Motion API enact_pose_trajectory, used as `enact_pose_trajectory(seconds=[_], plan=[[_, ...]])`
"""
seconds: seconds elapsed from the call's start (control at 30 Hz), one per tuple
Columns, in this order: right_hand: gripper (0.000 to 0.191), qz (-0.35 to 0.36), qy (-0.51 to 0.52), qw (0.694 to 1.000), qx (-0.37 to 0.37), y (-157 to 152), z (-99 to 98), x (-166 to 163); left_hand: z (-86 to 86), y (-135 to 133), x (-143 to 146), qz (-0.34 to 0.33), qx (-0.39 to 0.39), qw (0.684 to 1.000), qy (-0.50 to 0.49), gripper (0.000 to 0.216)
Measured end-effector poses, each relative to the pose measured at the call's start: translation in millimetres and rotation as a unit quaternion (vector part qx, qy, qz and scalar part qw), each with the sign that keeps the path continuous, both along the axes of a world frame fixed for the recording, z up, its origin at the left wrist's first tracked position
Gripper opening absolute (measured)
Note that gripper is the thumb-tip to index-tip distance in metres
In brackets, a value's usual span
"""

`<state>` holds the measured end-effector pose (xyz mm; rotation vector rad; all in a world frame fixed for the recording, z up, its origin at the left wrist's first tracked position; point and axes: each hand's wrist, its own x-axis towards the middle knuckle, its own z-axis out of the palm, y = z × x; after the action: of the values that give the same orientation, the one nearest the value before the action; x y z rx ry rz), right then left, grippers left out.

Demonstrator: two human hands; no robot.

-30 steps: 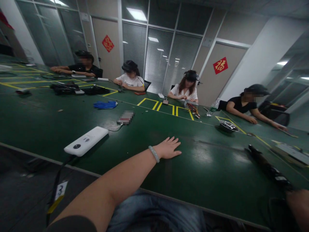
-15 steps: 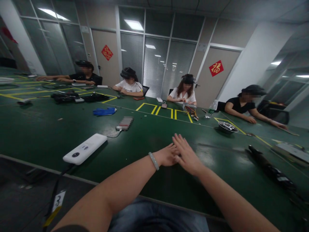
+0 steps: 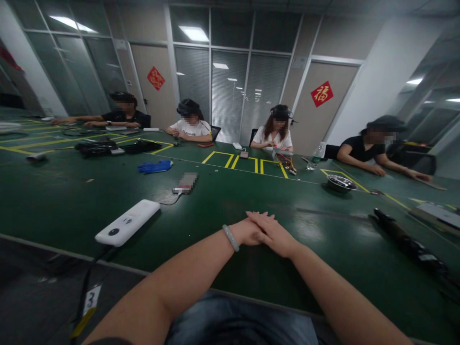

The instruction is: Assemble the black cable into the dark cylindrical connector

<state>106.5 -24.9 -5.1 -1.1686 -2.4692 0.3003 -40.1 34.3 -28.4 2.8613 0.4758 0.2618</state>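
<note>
My left hand (image 3: 248, 233), with a pale grey-green bangle (image 3: 230, 237) at its wrist, rests low over the green table (image 3: 208, 211). Across its back lies my right hand (image 3: 278, 233), palm down with the fingers stretched out. The right hand touches only the left one. The left fingers are partly covered; what shows of them looks flat and extended. I see no object in either hand. A white power bank (image 3: 129, 223) with a cable stands off to the left, and a phone (image 3: 186, 183) on a white cord lies beyond it.
A blue glove (image 3: 155, 166) and black cables (image 3: 97, 147) lie farther left. To the right are a metal bowl (image 3: 340, 183), a water bottle (image 3: 316, 156) and a long black object (image 3: 406, 244). Several people sit across the table; one person (image 3: 273, 136) handles wired parts (image 3: 285, 159).
My right hand has drawn back slightly and settled flatter over the left hand. The bottle and bowl appear slightly farther right as the view shifts.
</note>
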Motion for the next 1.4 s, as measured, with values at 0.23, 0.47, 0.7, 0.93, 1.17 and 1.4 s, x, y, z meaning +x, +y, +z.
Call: enact_pose_trajectory(seconds=[0.23,0.47,0.7,0.93,1.17,1.4], plan=[[0.076,-0.537,-0.012,0.829,0.157,14,-4.9,144,20.8,-8,-8,0.015,-0.041,0.999,0.024,0.065],[0.095,-0.815,-0.007,0.538,0.216,-50,-22.7,273,18.4,-5,-8,0.004,-0.043,0.999,0.01,0.063],[0.106,-0.882,0.02,0.454,0.124,-77,-31.8,329,16.0,-5,-6,0.013,-0.029,0.999,0.005,0.06],[0.067,-0.889,0.062,0.452,0.03,-97,-25.2,361,11.1,-3,-3,0.017,-0.017,1.0,0.005,0.059],[0.06,-0.888,0.073,0.453,0.033,-98,-25.1,365,11.7,-4,-2,0.019,-0.028,0.999,0.01,0.058],[0.059,-0.875,0.089,0.474,0.027,-107,-18.5,350,12.0,-5,-1,0.021,-0.023,1.0,0.003,0.058]])
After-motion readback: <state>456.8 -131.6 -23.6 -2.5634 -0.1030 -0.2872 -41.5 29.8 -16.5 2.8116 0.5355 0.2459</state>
